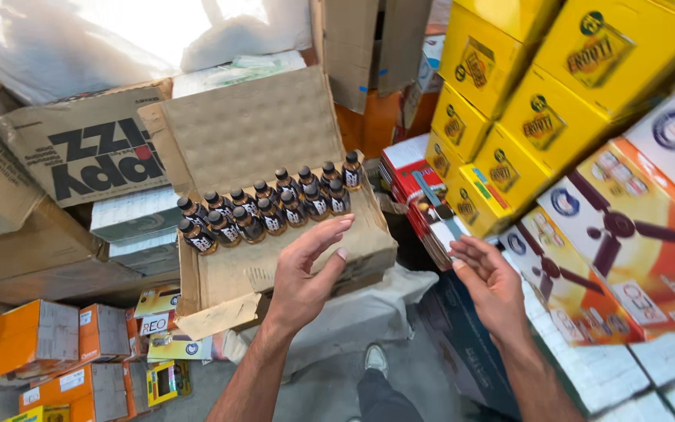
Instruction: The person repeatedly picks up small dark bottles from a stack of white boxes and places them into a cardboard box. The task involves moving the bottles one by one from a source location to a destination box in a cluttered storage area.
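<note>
Orange cartons sit stacked low at eight o'clock, with a few small yellow packs loose beside them on the floor. Above them, at ten o'clock, a big brown box with bold dark lettering leans among other worn cardboard.

Near the middle stands an open cardboard tray, its dimpled flap folded up behind. Small dark bottles with black caps stand in two slanting rows across the back of the tray, running from nine o'clock up toward one o'clock; the front half of the tray is bare cardboard.

The person's left hand hovers over that bare front part, palm turned inward, fingers loosely spread and slightly curled, holding nothing, its fingertips just short of the nearest bottles. Whether it touches the tray I cannot tell.

The right hand is at four o'clock, well apart from the tray, also open with fingers relaxed and empty, just in front of a pile of red packets.

Behind it, from one to three o'clock, yellow boxes are stacked high, and fan boxes in orange and white lean below them. A shoe shows at six o'clock on the grey floor.
</note>
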